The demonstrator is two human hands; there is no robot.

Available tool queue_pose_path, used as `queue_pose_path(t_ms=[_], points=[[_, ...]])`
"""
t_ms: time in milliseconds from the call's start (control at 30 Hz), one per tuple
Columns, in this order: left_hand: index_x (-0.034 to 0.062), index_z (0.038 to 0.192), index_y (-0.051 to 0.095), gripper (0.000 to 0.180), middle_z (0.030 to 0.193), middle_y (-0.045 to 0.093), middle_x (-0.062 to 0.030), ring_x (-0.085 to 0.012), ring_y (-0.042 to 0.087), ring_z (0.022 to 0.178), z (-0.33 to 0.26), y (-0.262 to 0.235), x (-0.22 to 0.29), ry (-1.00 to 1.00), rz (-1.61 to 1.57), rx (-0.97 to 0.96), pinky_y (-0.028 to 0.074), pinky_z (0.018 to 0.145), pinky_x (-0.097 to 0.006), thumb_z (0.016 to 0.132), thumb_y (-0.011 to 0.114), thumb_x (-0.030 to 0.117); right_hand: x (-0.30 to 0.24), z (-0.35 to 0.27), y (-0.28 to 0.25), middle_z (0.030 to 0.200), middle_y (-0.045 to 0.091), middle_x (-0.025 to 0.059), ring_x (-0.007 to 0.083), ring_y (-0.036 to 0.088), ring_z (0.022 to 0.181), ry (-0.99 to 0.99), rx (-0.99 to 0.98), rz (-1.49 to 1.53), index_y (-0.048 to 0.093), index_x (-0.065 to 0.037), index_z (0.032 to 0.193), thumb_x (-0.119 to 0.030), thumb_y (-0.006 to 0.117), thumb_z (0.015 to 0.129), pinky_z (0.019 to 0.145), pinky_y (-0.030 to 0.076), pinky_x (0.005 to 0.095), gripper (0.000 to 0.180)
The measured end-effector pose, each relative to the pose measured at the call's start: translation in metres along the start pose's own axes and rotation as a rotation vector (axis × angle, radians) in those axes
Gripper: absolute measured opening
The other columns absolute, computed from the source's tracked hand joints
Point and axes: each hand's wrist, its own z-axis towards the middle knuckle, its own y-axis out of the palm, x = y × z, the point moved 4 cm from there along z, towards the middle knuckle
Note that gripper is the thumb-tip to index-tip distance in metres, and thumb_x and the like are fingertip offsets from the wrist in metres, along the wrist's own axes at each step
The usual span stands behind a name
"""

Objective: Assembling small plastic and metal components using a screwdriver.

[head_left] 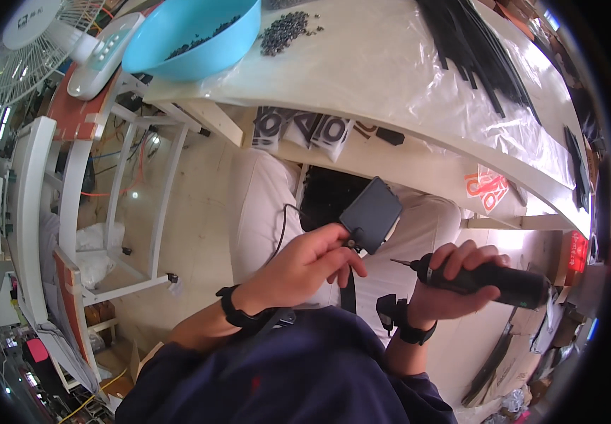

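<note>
My right hand [457, 279] is wrapped round a black electric screwdriver [517, 284]. Its thin bit points left, toward my left hand [309, 263] and a little apart from it. The fingers of that left hand are bent at the lower left corner of a dark grey, flat rectangular box [370, 214], which they appear to grip. This box is tilted above my lap, with a small fitting at its lower edge partly hidden by the fingers. A thin black cable [282, 230] curves beside my left hand.
Ahead is a plastic-covered table [362, 67] bearing a blue basin [199, 42] of small dark parts, a pile of small dark pieces [284, 33] and long black strips [471, 53]. Packed bags [305, 131] lie on a shelf below. A white fan [33, 42] stands left.
</note>
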Motion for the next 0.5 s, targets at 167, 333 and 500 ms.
queue_pose_path(t_ms=[167,333,500], points=[[-0.0040,0.122,0.048,0.027,0.100,0.068,-0.0084,-0.0077,0.058,0.076,-0.009,0.012,-0.001,0.008,0.080,-0.024,0.046,0.069,-0.022,0.099,0.044,0.009,-0.022,-0.008,0.054,0.084,0.045,0.0053,0.0128,0.046,0.051,-0.054,-0.145,0.162,0.038,-0.009,0.120,-0.046,0.059,0.091,0.041,0.047,0.0295,0.052],[-0.0042,0.114,0.053,0.022,0.092,0.069,-0.0070,-0.0085,0.062,0.080,-0.013,0.020,0.001,0.029,0.108,-0.041,0.047,0.072,-0.022,0.098,0.046,0.010,-0.019,-0.021,0.058,0.086,0.047,0.0084,0.0168,0.051,0.053,-0.088,-0.239,0.207,0.034,-0.008,0.122,-0.045,0.060,0.090,0.043,0.051,0.0336,0.055],[-0.0042,0.107,0.057,0.020,0.085,0.069,-0.0087,-0.0103,0.063,0.080,-0.014,0.023,0.003,0.042,0.216,-0.021,0.047,0.074,-0.024,0.097,0.048,0.010,-0.021,-0.022,0.055,0.087,0.049,0.0095,0.0176,0.053,0.053,-0.102,-0.244,0.207,0.035,-0.009,0.122,-0.045,0.061,0.089,0.044,0.052,0.0343,0.056]])
